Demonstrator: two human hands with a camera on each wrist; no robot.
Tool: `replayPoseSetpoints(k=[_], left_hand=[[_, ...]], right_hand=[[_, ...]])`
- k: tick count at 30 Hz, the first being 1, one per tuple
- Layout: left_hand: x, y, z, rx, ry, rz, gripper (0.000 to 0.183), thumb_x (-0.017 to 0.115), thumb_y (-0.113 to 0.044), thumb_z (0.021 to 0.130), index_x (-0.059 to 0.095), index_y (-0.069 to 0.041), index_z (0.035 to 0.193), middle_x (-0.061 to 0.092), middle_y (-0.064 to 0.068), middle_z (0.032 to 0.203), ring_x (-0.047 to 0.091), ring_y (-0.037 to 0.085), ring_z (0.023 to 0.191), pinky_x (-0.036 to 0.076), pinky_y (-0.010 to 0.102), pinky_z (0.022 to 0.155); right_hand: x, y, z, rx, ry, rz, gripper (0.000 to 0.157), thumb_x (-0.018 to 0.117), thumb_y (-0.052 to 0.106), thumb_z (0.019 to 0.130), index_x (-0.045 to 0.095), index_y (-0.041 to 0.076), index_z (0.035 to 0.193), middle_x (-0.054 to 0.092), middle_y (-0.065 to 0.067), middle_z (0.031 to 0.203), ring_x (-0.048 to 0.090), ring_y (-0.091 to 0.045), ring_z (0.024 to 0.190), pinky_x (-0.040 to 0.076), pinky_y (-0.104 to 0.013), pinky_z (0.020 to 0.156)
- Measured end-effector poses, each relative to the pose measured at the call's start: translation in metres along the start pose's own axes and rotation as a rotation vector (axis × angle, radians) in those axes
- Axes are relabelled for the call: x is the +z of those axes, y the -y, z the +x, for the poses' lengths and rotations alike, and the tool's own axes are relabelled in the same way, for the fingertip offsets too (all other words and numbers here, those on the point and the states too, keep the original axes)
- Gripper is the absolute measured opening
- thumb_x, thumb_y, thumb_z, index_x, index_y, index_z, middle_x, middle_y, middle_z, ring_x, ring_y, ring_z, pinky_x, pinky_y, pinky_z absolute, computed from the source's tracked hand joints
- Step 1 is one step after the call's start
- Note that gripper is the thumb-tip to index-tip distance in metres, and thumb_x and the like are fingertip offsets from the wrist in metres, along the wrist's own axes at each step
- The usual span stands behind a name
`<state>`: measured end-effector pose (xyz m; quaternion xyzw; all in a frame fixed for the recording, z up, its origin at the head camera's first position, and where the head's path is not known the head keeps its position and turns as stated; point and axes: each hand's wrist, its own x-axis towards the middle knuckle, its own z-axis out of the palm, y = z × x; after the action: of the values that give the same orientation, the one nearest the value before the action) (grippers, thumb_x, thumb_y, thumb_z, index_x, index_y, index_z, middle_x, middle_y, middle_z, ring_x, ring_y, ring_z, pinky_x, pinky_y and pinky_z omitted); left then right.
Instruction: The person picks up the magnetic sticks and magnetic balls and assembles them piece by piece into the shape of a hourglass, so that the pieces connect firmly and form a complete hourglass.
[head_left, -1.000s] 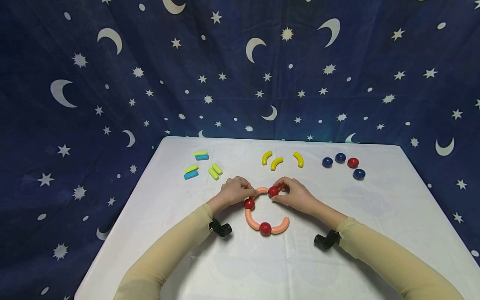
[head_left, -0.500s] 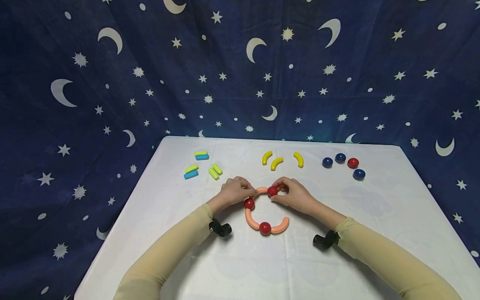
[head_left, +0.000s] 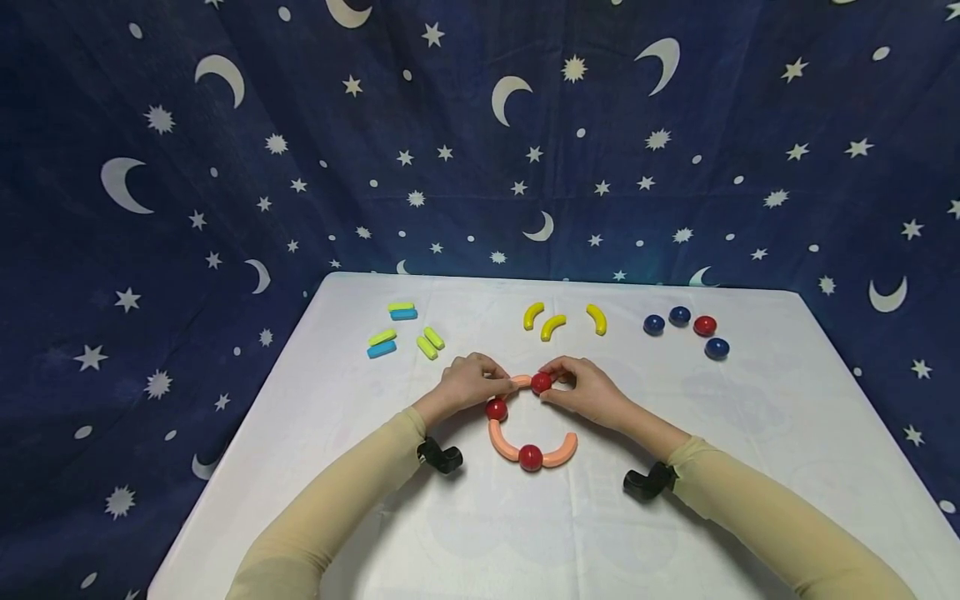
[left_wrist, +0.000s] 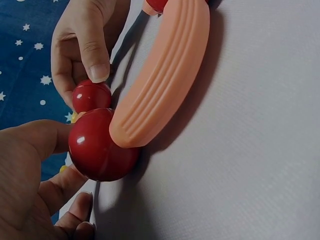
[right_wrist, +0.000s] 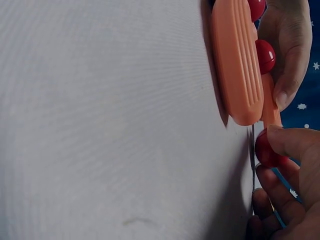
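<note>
My left hand point(head_left: 467, 383) pinches the upper curved orange piece point(head_left: 522, 381). Against that piece's right end sits a red ball point(head_left: 541, 383), gripped between my right hand's point(head_left: 592, 395) thumb and fingers; the right wrist view shows this red ball point(right_wrist: 268, 149) up close. Another red ball point(head_left: 497, 409) joins the upper piece to the left curved orange piece point(head_left: 501, 441). Below, a third red ball point(head_left: 530, 457) links the left piece to a lower orange piece point(head_left: 562, 451), whose upper right end is free. Together they form a ring with a gap at the right.
On the white table point(head_left: 645, 533), yellow curved pieces point(head_left: 553, 327) lie behind the hands. Green sticks point(head_left: 427, 347) and blue sticks point(head_left: 382, 349) lie at the back left. Dark blue balls point(head_left: 717, 348) and one red ball point(head_left: 705, 326) sit at the back right.
My right hand has moved slightly left, bringing its red ball from just apart to touching the upper orange piece's end. The left red ball has shifted slightly left. My left hand stays put.
</note>
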<state>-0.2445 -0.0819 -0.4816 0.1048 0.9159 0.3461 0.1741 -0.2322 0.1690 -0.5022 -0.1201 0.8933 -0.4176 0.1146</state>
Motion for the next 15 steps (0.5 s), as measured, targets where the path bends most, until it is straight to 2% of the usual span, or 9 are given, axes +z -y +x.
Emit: replayPoseSetpoints(k=[4, 8, 12, 15], left_hand=[[0.000, 0.000, 0.000, 0.005, -0.003, 0.013, 0.023, 0.071, -0.050, 0.089, 0.080, -0.029, 0.091, 0.061, -0.001, 0.119, 0.046, 0.031, 0.122, 0.035, 0.052, 0.102], [0.001, 0.000, 0.000, 0.004, 0.001, 0.016, 0.022, 0.071, -0.049, 0.090, 0.079, -0.029, 0.089, 0.061, -0.001, 0.118, 0.046, 0.029, 0.119, 0.036, 0.051, 0.102], [0.000, -0.002, -0.001, -0.003, 0.000, 0.011, 0.022, 0.072, -0.049, 0.089, 0.079, -0.028, 0.087, 0.060, -0.001, 0.117, 0.046, 0.029, 0.118, 0.035, 0.051, 0.102], [-0.001, -0.003, -0.001, -0.003, -0.004, 0.012, 0.022, 0.072, -0.049, 0.089, 0.079, -0.028, 0.086, 0.060, -0.001, 0.116, 0.046, 0.030, 0.117, 0.035, 0.051, 0.102]], right_hand=[[-0.004, -0.003, -0.004, -0.027, -0.018, 0.020, 0.043, 0.081, 0.030, 0.089, 0.067, 0.014, 0.127, 0.067, -0.001, 0.116, 0.058, -0.023, 0.109, 0.048, -0.045, 0.099], [-0.010, -0.007, -0.013, -0.018, -0.051, 0.021, 0.030, 0.079, 0.028, 0.091, 0.070, 0.014, 0.116, 0.068, 0.000, 0.107, 0.060, -0.021, 0.100, 0.050, -0.042, 0.092], [-0.018, -0.012, -0.026, -0.009, -0.057, -0.023, 0.018, 0.076, 0.030, 0.093, 0.072, 0.017, 0.105, 0.065, 0.002, 0.095, 0.057, -0.019, 0.090, 0.050, -0.037, 0.082], [-0.021, -0.012, -0.040, -0.052, -0.030, -0.088, 0.014, 0.078, 0.029, 0.092, 0.074, 0.022, 0.103, 0.063, 0.006, 0.091, 0.053, -0.018, 0.088, 0.047, -0.035, 0.077]])
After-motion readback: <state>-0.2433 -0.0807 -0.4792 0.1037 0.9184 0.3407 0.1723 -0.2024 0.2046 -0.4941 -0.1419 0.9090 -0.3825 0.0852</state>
